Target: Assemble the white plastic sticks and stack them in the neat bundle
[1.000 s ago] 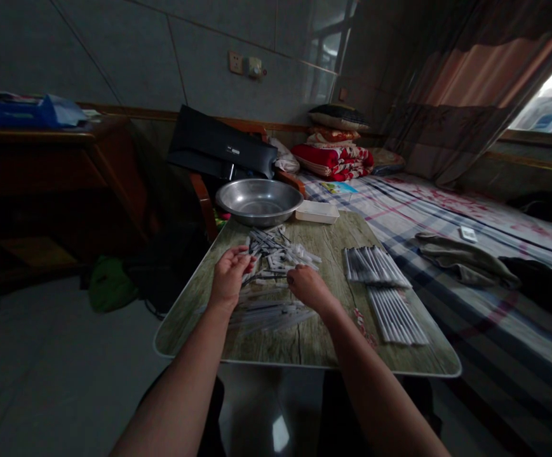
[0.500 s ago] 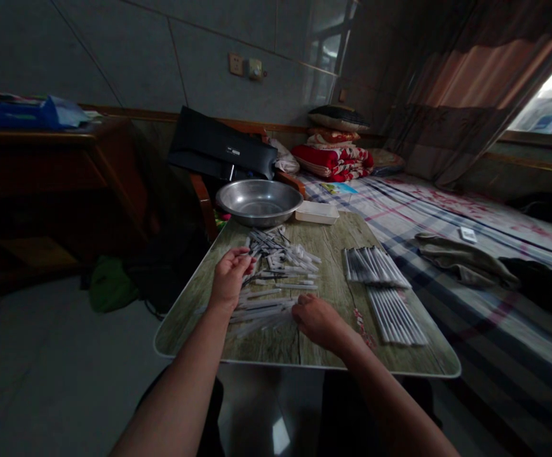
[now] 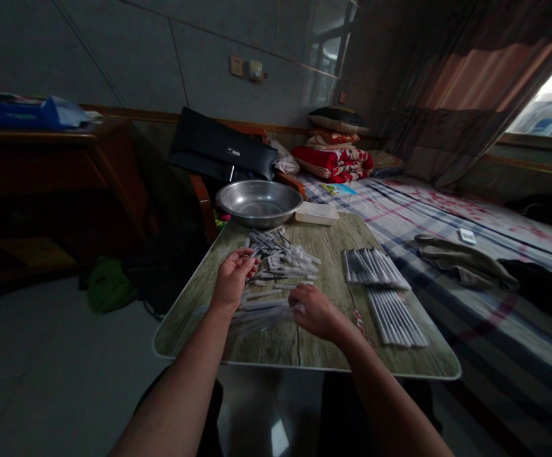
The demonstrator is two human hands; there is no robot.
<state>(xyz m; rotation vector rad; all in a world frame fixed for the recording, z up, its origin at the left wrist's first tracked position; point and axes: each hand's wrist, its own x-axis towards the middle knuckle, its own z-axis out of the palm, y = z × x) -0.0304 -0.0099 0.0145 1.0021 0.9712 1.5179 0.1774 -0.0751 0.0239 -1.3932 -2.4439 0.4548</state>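
My left hand (image 3: 234,279) is closed in a pinch at the left side of a heap of small pen parts (image 3: 299,257), white and dark pieces mixed. What its fingertips hold is too small to name. Below the heap lie long translucent pen barrels (image 3: 261,311), roughly side by side and blurred. Over their right ends my right hand (image 3: 316,312) is closed, fingers bent downward. Something whitish shows at its fingertips, but I cannot make it out. To the right, assembled-looking pens (image 3: 373,266) with dark ends rest in a row above a second row of white pens (image 3: 396,316).
A wide metal basin (image 3: 259,203) and a shallow white tray (image 3: 317,213) stand at the far end of the wood-patterned table (image 3: 328,346). Along the right side runs a bed with a plaid sheet (image 3: 375,203). A dark desk (image 3: 37,165) stands at the left.
My right hand has risen slightly away from me, off the right ends of the barrels. My left hand has shifted a little to the right and stays pinched by the heap.
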